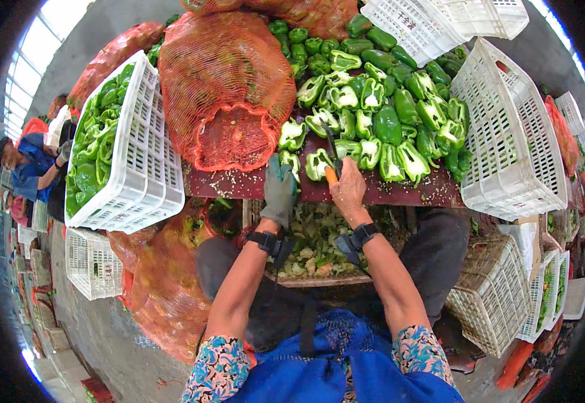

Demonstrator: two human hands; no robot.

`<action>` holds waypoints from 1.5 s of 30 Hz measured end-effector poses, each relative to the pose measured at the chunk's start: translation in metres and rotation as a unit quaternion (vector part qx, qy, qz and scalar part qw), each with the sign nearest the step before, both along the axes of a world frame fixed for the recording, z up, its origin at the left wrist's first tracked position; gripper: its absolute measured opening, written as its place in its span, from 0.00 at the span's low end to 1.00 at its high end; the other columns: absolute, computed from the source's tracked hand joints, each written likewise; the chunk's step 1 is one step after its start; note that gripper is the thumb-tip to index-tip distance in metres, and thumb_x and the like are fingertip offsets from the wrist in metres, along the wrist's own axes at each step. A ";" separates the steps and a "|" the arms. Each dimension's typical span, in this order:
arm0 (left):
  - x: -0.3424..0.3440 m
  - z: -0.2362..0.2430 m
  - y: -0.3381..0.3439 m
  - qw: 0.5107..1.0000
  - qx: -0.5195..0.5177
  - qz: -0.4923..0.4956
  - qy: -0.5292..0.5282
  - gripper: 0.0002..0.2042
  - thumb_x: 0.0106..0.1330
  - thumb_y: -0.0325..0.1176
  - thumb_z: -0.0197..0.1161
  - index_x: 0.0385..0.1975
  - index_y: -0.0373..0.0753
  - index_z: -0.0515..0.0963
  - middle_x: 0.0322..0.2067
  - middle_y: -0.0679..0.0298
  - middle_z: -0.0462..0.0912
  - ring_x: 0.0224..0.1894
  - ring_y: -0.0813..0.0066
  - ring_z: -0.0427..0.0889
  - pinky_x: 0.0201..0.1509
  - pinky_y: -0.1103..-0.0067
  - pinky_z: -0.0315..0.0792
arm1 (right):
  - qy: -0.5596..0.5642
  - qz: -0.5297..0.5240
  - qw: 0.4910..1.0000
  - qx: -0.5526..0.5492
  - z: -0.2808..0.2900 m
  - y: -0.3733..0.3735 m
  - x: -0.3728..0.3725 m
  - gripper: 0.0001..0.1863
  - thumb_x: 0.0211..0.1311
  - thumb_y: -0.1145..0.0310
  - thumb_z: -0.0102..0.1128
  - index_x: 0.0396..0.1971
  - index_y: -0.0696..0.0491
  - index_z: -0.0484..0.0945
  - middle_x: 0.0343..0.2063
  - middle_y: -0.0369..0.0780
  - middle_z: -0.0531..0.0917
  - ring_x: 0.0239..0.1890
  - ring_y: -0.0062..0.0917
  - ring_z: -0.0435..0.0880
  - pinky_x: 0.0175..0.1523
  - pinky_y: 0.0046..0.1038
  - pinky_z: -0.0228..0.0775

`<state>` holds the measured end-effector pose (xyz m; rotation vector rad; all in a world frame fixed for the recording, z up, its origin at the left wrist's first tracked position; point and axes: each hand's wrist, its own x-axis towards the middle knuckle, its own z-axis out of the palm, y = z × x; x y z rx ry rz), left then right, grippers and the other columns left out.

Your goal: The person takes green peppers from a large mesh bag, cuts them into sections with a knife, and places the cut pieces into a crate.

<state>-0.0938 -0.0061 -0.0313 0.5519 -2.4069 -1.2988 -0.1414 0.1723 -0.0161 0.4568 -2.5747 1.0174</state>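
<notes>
My right hand (348,187) is closed round the orange handle of a knife (331,144), its dark blade pointing away from me among the cut peppers. My left hand (280,191), in a grey-green glove, is at the near edge of the dark red board (400,194). Its fingers and thumb are at a halved green pepper (290,162), which they seem to pinch; the fingertips are partly hidden. Just right of it another pepper half (319,164) lies cut side up. Beyond both hands spreads a heap of halved green peppers (388,125), with whole ones (380,59) behind.
An orange mesh sack (229,74) lies left on the board. White crates (135,151) (507,134) flank it, the left one full of peppers. Below the board, a container (319,281) holds scraps between my knees. Another person (34,164) is at far left.
</notes>
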 end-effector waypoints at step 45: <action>-0.129 0.028 -0.124 0.930 -0.361 0.022 -0.061 0.28 0.58 0.40 0.62 0.61 0.46 0.66 0.52 0.51 0.73 0.51 0.50 0.74 0.49 0.56 0.71 | -0.020 0.079 0.997 0.004 -0.011 0.030 -0.027 0.15 0.53 0.67 0.68 0.35 0.57 0.74 0.24 0.47 0.78 0.25 0.44 0.79 0.28 0.37 0.71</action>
